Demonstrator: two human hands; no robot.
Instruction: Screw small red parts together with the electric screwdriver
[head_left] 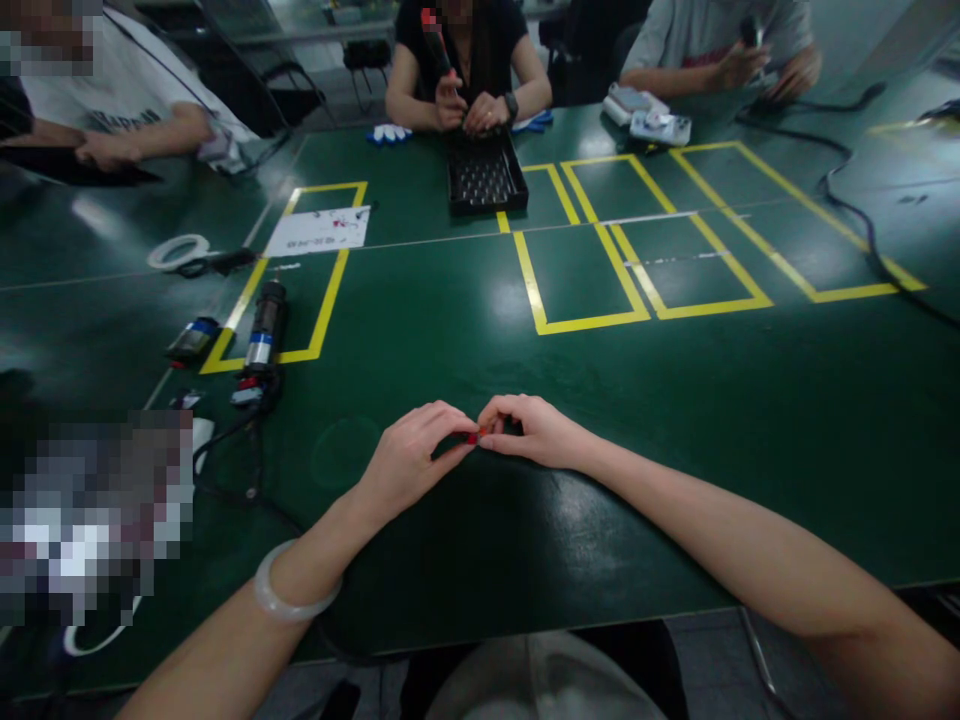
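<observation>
Above the green table (420, 360), near its front edge, my left hand (409, 455) and my right hand (536, 430) meet fingertip to fingertip. A tiny red piece (472, 438) shows between them, too small to name. My left fingers pinch it from the left. The right thumb and fingers are also closed at the same spot, where a bit of orange-red shows; whether this is one piece or two I cannot tell. A pale bangle (292, 590) circles my left wrist.
Left of my hands lies an electric screwdriver (264, 325) with a black cable, near a white sheet (319, 232) and a tape roll (178, 251). Yellow tape outlines (592, 322) mark the table. Opposite, a person holds a red-and-black tool (437, 45) above a black tray (487, 208). Two other people sit nearby.
</observation>
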